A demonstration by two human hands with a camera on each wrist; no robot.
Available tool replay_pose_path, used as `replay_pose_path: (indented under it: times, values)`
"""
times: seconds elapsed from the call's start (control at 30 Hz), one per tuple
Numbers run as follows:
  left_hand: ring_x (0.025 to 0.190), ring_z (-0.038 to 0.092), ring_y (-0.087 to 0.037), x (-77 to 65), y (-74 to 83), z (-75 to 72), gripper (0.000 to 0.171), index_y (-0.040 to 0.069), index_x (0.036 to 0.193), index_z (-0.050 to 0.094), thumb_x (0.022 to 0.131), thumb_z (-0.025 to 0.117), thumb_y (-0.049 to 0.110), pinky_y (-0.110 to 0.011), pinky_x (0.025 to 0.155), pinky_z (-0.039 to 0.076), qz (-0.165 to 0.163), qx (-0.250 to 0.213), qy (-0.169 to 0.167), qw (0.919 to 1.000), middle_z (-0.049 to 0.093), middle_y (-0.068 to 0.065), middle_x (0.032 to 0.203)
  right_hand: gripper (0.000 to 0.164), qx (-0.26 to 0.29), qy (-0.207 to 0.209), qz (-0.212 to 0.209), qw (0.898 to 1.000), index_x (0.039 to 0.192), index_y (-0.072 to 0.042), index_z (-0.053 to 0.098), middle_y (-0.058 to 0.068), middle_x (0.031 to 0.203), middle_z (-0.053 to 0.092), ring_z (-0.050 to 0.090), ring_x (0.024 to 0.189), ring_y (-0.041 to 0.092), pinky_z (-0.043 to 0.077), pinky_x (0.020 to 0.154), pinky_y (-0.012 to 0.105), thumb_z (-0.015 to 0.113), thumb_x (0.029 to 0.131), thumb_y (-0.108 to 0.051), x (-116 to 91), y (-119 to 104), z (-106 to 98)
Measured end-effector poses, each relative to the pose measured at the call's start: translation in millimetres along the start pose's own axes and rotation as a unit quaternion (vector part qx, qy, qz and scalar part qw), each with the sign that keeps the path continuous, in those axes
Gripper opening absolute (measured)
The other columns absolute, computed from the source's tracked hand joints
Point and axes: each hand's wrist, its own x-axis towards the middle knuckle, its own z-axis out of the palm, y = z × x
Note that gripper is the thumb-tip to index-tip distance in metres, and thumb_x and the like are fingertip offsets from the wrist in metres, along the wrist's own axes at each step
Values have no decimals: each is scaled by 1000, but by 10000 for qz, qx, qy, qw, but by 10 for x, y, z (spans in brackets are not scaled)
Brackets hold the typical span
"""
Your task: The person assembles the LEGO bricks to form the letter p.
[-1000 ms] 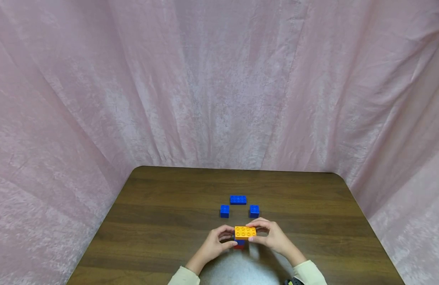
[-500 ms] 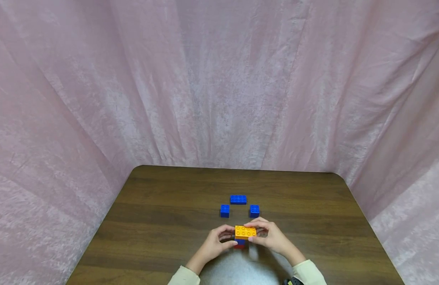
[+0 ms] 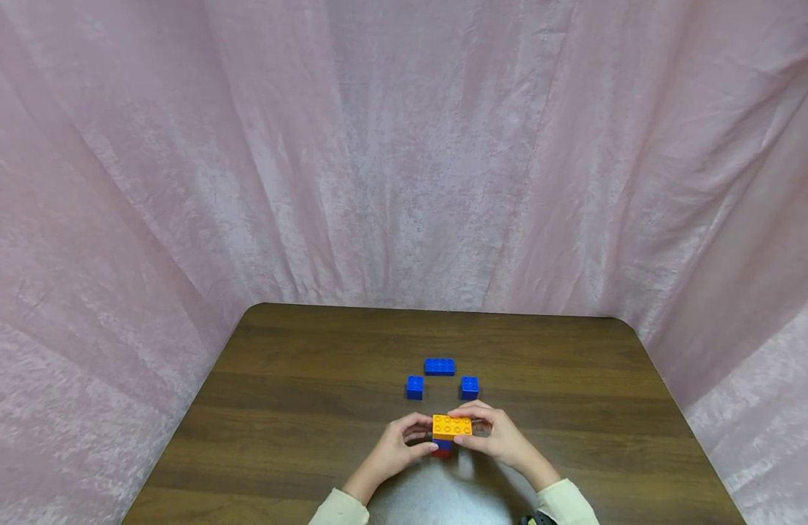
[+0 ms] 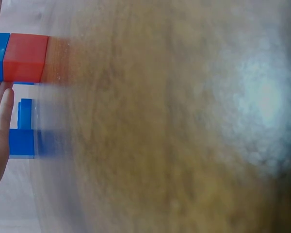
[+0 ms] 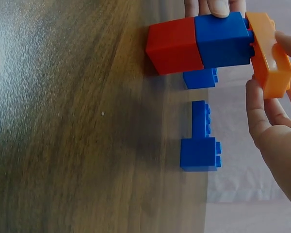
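A red brick (image 5: 174,46) stands on the table with a blue brick (image 5: 223,40) stacked on it. My left hand (image 3: 394,448) grips this stack from the left, its thumb against the blue brick's near side. Over the blue brick sits a flat orange brick (image 3: 452,426), longer than the stack is wide and jutting out to the right. My right hand (image 3: 499,441) pinches its right part between thumb and fingers. In the right wrist view the blue brick's studs show in a narrow gap under the orange brick. The left wrist view has the red brick (image 4: 26,57) near its left edge.
Beyond the hands, two small blue bricks lie apart, a left one (image 3: 414,388) and a right one (image 3: 469,388). A longer blue brick (image 3: 440,367) lies behind them. Pink curtains (image 3: 404,160) hang round the brown wooden table (image 3: 299,408).
My right thumb and fingertips have shifted slightly to the left along the orange brick. My left hand and the stack have stayed in place.
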Motion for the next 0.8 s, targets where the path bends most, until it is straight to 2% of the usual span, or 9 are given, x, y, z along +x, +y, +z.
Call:
replay_pose_path:
  times: [0.23, 0.53, 0.8]
  values:
    - [101, 64, -27, 3, -6, -9, 28, -4, 109, 62, 83, 72, -1, -48, 92, 51, -6, 0, -37, 10000, 64, -20, 111, 30, -184, 357, 168, 9991, 109, 3, 67, 16, 105, 66, 61, 94, 14, 56, 78, 27, 76, 82, -7, 29, -8, 68]
    - [102, 63, -30, 3, 18, -17, 28, -4, 110, 62, 83, 72, -1, -46, 93, 51, -27, 42, -34, 10000, 64, -19, 111, 29, -525, 233, 379, 9976, 111, -3, 68, 11, 105, 67, 60, 93, 15, 54, 76, 25, 75, 84, -11, 43, -69, 69]
    - [103, 63, -28, 3, -9, -22, 29, -4, 109, 62, 83, 72, -2, -48, 93, 50, -14, -56, -54, 10000, 64, -20, 112, 30, -651, 205, 387, 9969, 108, 4, 67, 19, 103, 66, 61, 90, 27, 56, 73, 33, 76, 81, -2, 52, -81, 92]
